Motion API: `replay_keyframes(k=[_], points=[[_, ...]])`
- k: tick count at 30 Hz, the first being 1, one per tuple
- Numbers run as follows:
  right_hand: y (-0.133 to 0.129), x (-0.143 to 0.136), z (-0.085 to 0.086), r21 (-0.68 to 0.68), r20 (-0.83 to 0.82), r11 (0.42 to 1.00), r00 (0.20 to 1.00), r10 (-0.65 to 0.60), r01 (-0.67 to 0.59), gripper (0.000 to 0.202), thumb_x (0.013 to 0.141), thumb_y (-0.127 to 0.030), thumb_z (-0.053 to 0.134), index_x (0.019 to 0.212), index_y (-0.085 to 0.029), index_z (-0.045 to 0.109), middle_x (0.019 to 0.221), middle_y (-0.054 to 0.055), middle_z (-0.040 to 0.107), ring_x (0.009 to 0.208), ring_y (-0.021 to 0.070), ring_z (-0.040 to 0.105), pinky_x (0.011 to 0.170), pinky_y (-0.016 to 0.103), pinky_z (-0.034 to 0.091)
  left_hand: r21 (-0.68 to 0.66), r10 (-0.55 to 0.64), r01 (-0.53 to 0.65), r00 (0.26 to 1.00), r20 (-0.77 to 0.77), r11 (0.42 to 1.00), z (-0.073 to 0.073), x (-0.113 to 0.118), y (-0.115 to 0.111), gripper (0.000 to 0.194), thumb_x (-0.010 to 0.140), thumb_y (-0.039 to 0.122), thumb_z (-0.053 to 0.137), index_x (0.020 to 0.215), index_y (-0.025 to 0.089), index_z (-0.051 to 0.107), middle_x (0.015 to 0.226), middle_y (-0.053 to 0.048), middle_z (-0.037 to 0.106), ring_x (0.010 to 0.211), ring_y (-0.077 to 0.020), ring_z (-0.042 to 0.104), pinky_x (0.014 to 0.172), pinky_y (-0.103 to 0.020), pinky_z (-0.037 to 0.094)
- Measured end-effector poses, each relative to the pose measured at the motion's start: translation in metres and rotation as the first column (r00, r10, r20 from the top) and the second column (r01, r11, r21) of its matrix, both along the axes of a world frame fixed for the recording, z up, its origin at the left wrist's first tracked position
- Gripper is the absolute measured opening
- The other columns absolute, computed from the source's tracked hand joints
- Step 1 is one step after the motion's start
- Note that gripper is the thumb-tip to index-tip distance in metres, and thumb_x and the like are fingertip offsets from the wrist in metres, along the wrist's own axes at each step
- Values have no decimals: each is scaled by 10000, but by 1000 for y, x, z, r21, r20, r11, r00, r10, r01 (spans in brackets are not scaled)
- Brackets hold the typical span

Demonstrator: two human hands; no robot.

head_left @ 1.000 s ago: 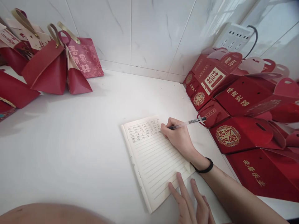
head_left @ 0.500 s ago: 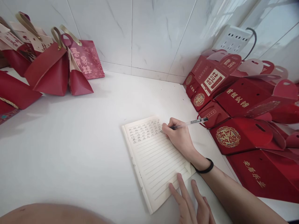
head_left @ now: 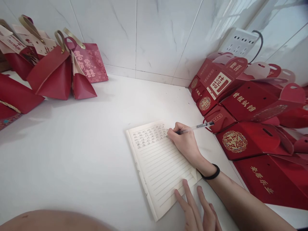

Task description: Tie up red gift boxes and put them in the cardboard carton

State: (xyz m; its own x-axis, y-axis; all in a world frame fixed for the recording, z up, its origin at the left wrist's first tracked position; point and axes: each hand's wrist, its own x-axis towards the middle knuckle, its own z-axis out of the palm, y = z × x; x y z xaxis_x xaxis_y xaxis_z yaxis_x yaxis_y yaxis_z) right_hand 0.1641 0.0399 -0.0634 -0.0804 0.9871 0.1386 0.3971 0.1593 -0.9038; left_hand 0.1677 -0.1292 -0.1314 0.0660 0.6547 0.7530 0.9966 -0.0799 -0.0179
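Note:
A lined notebook (head_left: 161, 173) lies open at a slant on the white table, with rows of small handwritten figures across its upper lines. My right hand (head_left: 185, 141), a black band round its wrist, is closed on a clear pen (head_left: 196, 127); the pen's tip is at the right end of the written rows, mostly hidden by the fingers. My left hand (head_left: 197, 208) has its fingers spread at the notebook's lower right edge, two fingertips resting on the page. A small folded corner shows at the page's right edge.
Red gift boxes (head_left: 250, 128) are packed along the right side, beside a white power strip (head_left: 242, 41) with a dark cable. Red bags (head_left: 53, 73) with handles stand at the back left. A tiled wall (head_left: 156, 38) rises behind the white table (head_left: 84, 154).
The pen and the fingertips of my right hand have shifted very slightly. My left hand stays in place.

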Motion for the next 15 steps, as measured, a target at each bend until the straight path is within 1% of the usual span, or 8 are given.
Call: replay_keyframes(k=[3, 5, 8, 10, 12, 15], points=[[1, 0, -1, 27, 35, 1000, 999, -6, 5, 255, 693, -240, 516, 549, -199, 309, 480, -73, 297, 467, 79, 269, 461, 225, 208, 39, 22, -22, 999, 24, 999, -3, 1, 1, 365, 744, 418, 643, 950, 116, 646, 891, -154, 692, 842, -370, 667, 578, -399, 532], [1, 0, -1, 32, 40, 999, 999, 5, -6, 264, 696, -247, 517, 548, -198, 304, 485, -73, 289, 470, 79, 266, 462, 224, 207, 58, 10, -10, 1000, -15, 998, -7, -1, 2, 386, 739, 447, 645, 957, 130, 644, 917, -148, 690, 883, -379, 656, 579, -404, 532], [1, 0, -1, 41, 33, 999, 999, 20, -21, 278, 670, -224, 513, 537, -196, 270, 495, -73, 252, 478, 75, 238, 454, 219, 191, 63, -77, 87, 987, -143, 994, -15, -8, 3, 377, 736, 464, 649, 950, 153, 637, 959, -124, 683, 906, -367, 656, 587, -393, 542], [0, 0, -1, 52, 21, 998, 999, 24, -25, 279, 655, -212, 512, 533, -195, 262, 499, -73, 243, 480, 72, 229, 448, 214, 184, 81, -131, 151, 968, -214, 985, -18, -13, 5, 334, 736, 440, 655, 928, 167, 625, 984, -100, 677, 895, -357, 662, 601, -399, 551], [1, 0, 0, 32, -33, 999, 999, 13, -12, 272, 665, -230, 527, 540, -197, 287, 485, -75, 282, 461, 70, 252, 434, 207, 192, 110, -164, 199, 950, -264, 974, -19, -17, 7, 294, 742, 406, 656, 919, 176, 610, 1008, -83, 671, 882, -348, 668, 614, -407, 557], [6, 0, 0, -65, -238, 997, 969, -61, 46, 297, 705, -348, 555, 582, -209, 323, 449, -76, 366, 396, 67, 272, 382, 196, 181, 132, -178, 220, 945, -274, 967, -18, -20, 10, 276, 725, 374, 674, 915, 191, 594, 1001, -66, 673, 870, -345, 672, 614, -422, 557]])
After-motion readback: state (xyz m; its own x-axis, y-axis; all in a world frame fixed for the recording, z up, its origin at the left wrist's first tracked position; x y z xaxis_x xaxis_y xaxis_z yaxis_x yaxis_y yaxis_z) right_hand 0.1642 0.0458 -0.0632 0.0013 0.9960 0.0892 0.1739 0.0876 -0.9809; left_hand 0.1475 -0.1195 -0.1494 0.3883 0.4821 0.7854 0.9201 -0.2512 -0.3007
